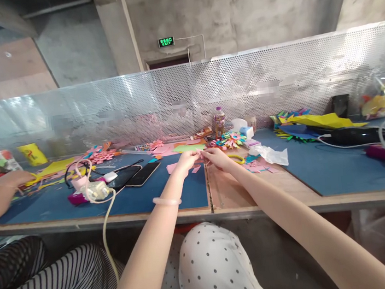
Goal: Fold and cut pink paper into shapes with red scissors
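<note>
Both my arms reach out over the workbench and my hands meet near its middle. My left hand [188, 160] has a pale bangle on its wrist and its fingers are pinched together. My right hand [217, 157] is pinched too, fingertips touching the left's. They seem to hold a small thin piece between them, too small to name. Pink paper pieces [176, 166] lie under my hands. Just behind stands a colourful folded paper flower [232, 139], with yellow scissor handles [237, 159] to the right of my right hand.
Two phones [136, 174] and a charger with a cable [95, 191] lie on the blue mat [337, 165] to the left. A bottle [219, 121], a crumpled plastic bag [270, 154] and stacked coloured paper [318, 122] sit further back and to the right. Another person's hands [7, 180] work at the far left. A perforated metal screen [187, 96] backs the bench.
</note>
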Tool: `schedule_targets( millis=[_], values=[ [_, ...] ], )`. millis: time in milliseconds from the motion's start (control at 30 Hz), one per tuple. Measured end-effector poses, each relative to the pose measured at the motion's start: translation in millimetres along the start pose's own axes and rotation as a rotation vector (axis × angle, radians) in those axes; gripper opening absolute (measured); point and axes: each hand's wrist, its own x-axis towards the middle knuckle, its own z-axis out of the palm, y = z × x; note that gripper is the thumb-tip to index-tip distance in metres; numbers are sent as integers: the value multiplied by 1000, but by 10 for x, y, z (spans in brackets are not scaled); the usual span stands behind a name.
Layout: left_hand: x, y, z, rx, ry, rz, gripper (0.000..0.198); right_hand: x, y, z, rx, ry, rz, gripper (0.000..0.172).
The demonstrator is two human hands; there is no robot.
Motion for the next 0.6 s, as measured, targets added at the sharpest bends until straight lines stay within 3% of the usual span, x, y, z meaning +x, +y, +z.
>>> schedule_targets(
  millis=[167, 600],
  values=[
    [-16, 16, 9, 8, 10, -8, 22, -15, -56, -37, 47, 47, -24, 31],
    [-71, 77, 39, 97, -9, -44, 20, -4, -15, -95, -53, 6, -134, 21]
  ],
)
